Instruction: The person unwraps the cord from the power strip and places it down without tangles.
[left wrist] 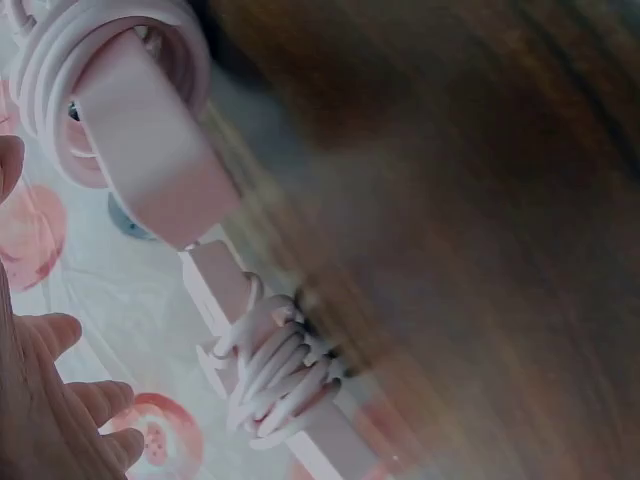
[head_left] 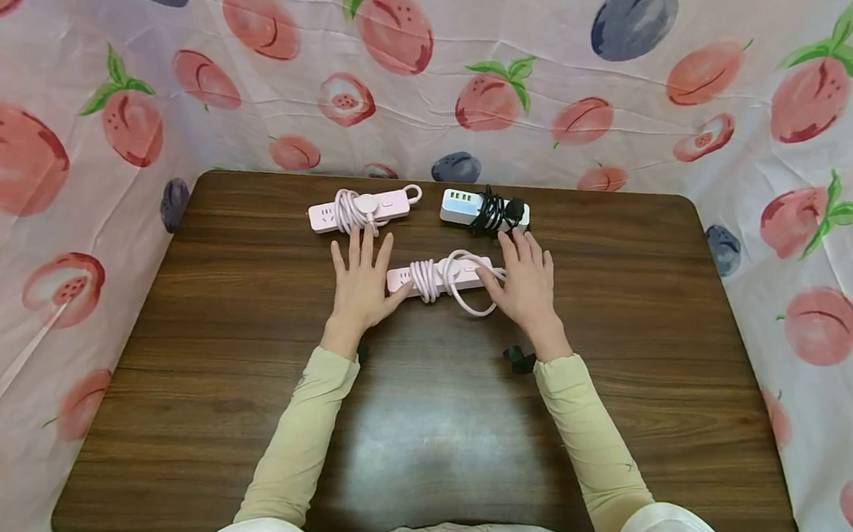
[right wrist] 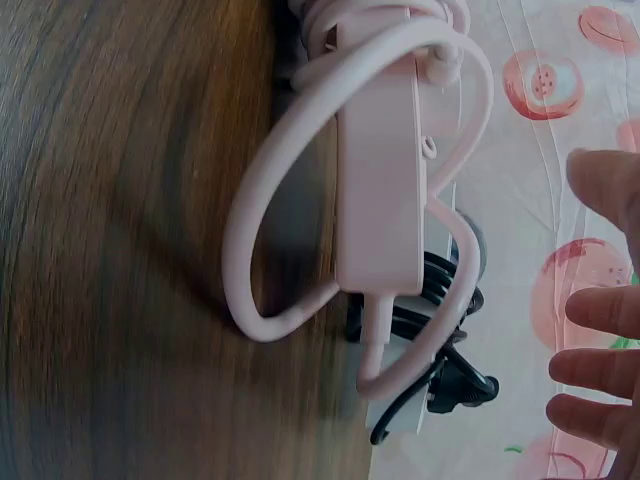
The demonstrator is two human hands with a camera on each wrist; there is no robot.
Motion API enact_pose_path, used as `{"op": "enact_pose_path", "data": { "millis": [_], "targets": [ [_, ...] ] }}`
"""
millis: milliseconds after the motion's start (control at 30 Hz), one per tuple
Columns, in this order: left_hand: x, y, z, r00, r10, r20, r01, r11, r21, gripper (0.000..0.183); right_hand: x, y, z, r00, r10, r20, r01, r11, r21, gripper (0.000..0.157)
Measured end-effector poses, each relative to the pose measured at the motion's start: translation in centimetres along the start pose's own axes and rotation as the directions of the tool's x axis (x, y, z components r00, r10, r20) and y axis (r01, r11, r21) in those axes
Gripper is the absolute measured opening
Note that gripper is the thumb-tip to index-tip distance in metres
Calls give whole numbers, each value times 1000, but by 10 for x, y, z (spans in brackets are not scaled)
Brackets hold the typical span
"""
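A pink power strip (head_left: 474,274) with its cord wound round it lies between my two hands, a loose loop of cord at its right end. My left hand (head_left: 362,286) has its fingers spread, the thumb right at the strip's left end. At the other end, my right hand (head_left: 527,283) is held with straight fingers, its thumb overlapping the cord loop in the head view. In the right wrist view the strip (right wrist: 380,190) stands apart from the fingers (right wrist: 595,370). Behind my left fingertips lies another pink power strip (head_left: 397,204), also cord-wrapped.
A white power strip (head_left: 459,206) wrapped in black cord lies at the back, beyond my right fingertips. All three strips rest on a dark wooden table (head_left: 250,313). A fruit-printed cloth (head_left: 413,92) hangs round the table's back and sides.
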State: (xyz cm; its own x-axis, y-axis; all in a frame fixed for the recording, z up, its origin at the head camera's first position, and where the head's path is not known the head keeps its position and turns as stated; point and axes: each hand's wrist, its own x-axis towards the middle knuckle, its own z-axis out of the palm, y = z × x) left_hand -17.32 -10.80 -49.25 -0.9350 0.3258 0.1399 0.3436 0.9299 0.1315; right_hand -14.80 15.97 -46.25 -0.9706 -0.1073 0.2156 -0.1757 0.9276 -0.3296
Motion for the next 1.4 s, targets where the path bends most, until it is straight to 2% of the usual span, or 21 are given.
{"op": "enact_pose_path", "data": {
  "millis": [133,367,500,700,867,1033,1267,1333,1400],
  "targets": [
    [-4,-4,4,1000,-9,25,10,999,-36,88,0,-5,4,998,-47,-52,48,999,21,57],
    [-9,-9,9,998,-8,68,15,994,-107,86,-1,-13,14,978,-132,-161,144,987,66,41],
    [-10,-10,14,997,4,75,9,984,-176,84,0,-16,20,976,-147,-161,162,983,85,36],
    [-11,-9,22,998,24,61,-5,956,-294,82,1,-23,24,981,-148,-126,162,981,105,33],
    [-9,-9,29,999,42,11,-35,929,-368,78,2,-29,28,983,-148,-113,162,978,128,33],
    [-8,-8,33,998,32,-50,-52,880,-472,66,2,-33,30,977,-159,-140,177,975,133,30],
    [-5,-6,38,1000,-25,-11,14,805,-594,65,1,-36,30,980,-140,-138,163,972,167,30],
    [-3,-5,39,999,-38,-7,25,772,-635,65,1,-36,30,981,-135,-135,159,971,179,31],
    [-1,-6,40,999,-54,-3,37,718,-696,62,1,-36,30,982,-131,-138,155,971,182,30]
  ]
}}
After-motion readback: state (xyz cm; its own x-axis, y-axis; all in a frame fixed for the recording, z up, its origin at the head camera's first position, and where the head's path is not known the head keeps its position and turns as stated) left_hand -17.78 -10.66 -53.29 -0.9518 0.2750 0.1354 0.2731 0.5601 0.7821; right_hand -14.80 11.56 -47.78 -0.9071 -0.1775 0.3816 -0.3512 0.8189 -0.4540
